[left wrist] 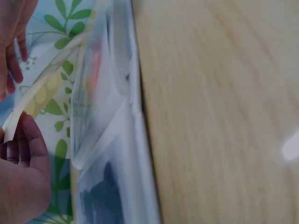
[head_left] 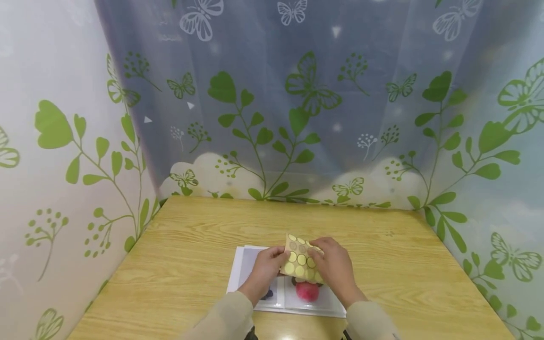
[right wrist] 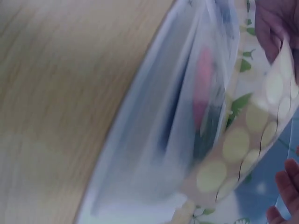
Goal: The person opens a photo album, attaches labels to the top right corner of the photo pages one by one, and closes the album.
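My left hand (head_left: 264, 268) pinches the left edge of a sheet of round yellow stickers (head_left: 301, 259), thumb on its front. A few circles in the upper part look duller than the others. The sheet bends in a curve in the right wrist view. My right hand (head_left: 337, 265) is at the sheet's right side, overlapping it in the head view. Its fingertips (right wrist: 286, 182) are spread apart from the sheet in the right wrist view. Below the sheet lies an open white album (head_left: 235, 276) with clear sleeves, showing a round pink picture (head_left: 307, 292) and a dark shape on the left page.
A wood-grain table (head_left: 191, 236) is under the album. Hanging cloth (head_left: 272, 141) printed with green leaves and butterflies encloses its back and both sides. One album sleeve (left wrist: 88, 135) stands raised from the page in the left wrist view.
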Tool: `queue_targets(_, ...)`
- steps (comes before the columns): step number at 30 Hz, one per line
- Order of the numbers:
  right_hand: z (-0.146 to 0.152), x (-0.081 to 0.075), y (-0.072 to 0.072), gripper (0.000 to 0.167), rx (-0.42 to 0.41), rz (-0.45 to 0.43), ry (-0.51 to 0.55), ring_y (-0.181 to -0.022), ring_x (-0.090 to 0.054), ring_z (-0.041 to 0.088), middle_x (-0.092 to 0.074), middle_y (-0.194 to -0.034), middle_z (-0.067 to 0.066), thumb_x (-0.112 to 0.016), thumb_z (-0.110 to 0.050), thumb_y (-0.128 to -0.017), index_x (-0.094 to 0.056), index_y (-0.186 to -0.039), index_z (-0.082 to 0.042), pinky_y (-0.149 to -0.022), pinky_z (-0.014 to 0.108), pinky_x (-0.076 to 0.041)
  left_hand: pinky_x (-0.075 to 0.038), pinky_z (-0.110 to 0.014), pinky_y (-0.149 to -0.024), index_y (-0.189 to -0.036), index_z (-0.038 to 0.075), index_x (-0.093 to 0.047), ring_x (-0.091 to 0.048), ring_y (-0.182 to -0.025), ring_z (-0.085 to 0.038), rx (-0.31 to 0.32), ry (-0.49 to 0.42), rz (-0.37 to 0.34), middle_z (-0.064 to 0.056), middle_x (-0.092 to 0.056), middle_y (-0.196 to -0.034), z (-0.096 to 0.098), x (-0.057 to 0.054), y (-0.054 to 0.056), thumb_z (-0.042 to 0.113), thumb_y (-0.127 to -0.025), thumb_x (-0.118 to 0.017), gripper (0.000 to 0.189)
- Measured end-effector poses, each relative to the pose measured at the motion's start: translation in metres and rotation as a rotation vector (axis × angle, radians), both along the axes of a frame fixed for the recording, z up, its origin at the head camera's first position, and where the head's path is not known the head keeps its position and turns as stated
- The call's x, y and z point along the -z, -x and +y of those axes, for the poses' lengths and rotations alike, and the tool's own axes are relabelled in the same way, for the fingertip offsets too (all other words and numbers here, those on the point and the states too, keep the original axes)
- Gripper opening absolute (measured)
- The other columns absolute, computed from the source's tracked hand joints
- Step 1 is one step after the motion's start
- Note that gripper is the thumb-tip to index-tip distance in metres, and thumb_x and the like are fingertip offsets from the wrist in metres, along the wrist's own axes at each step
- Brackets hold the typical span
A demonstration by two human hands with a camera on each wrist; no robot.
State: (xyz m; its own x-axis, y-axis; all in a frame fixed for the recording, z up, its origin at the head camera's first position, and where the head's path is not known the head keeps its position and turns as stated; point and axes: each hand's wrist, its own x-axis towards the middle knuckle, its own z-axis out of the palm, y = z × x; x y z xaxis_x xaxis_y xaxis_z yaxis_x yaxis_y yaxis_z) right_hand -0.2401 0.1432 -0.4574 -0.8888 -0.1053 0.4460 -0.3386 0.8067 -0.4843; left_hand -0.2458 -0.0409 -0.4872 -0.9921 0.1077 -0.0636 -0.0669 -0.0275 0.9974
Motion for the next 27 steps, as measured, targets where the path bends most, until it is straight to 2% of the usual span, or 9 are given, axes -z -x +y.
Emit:
queue_targets(6, -0.017, 0.006, -0.003, 0.017, -0.018, 0.103, -0.054, -0.094, -0.067, 0.028, -0.071, -0.101, 0.005, -0.076, -0.02, -0.088, -0.077, -0.101, -0.009, -0.086, 0.05, -0.051, -0.059, -0.032, -0.071, -0.12, -0.005, -0.066, -0.067, -0.079, -0.015, -0.012, -0.025, 0.009, -0.01, -0.071, -0.101, -0.001, 0.006, -0.006, 0.016, -0.098, -0.059, 0.031)
queue_targets(11, -0.022, 0.009, -0.004, 0.014, -0.024, 0.095, -0.069, -0.089, -0.067, 0.025, -0.071, -0.098, 0.003, -0.075, -0.02, -0.088, -0.078, -0.1, -0.012, -0.084, 0.051, -0.05, -0.058, -0.03, -0.07, -0.117, -0.004, -0.068, -0.066, -0.079, -0.013, -0.021, -0.007, 0.002, -0.01, -0.071, -0.101, -0.002, 0.005, -0.007, 0.017, -0.097, -0.061, 0.03)
queue_targets(18, -0.025, 0.011, -0.005, 0.012, -0.013, 0.077, -0.102, -0.088, -0.065, 0.024, -0.07, -0.096, -0.001, -0.075, -0.022, -0.088, -0.079, -0.098, -0.017, -0.083, 0.051, -0.049, -0.058, -0.031, -0.071, -0.12, -0.002, -0.068, -0.066, -0.082, -0.013, 0.018, 0.033, 0.01, -0.01, -0.072, -0.106, 0.0, 0.005, -0.009, 0.017, -0.097, -0.063, 0.03)
queue_targets(27, -0.026, 0.011, -0.007, 0.013, -0.009, 0.087, -0.11, -0.087, -0.066, 0.024, -0.07, -0.093, -0.001, -0.078, -0.024, -0.085, -0.08, -0.095, -0.016, -0.081, 0.05, -0.049, -0.058, -0.032, -0.071, -0.118, -0.007, -0.066, -0.066, -0.081, -0.014, 0.046, -0.021, 0.021, -0.014, -0.072, -0.107, 0.002, 0.009, -0.007, 0.006, -0.096, -0.061, 0.026)
